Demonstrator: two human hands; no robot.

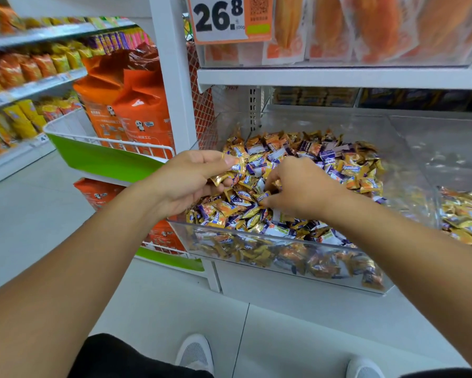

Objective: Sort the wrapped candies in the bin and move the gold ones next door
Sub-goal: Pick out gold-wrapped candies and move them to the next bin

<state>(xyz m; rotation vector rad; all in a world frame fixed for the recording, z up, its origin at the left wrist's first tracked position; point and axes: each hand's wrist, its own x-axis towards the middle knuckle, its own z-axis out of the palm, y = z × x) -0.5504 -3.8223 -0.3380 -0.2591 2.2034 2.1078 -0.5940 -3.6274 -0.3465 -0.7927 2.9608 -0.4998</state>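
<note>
Your left hand (187, 178) hovers over the near-left corner of the clear bin (283, 257), its fingers curled round a small bunch of gold candies (229, 173), while your right hand (297, 186) reaches down into the middle of the mixed candies (324, 165), its fingertips pinching at a wrapper in the heap. The mixed gold, orange and purple pieces fill the bin from its front wall to its back wall. The neighbouring bin (431, 148), just beyond the right wall, holds a gold pile (466, 214) toward its front.
</note>
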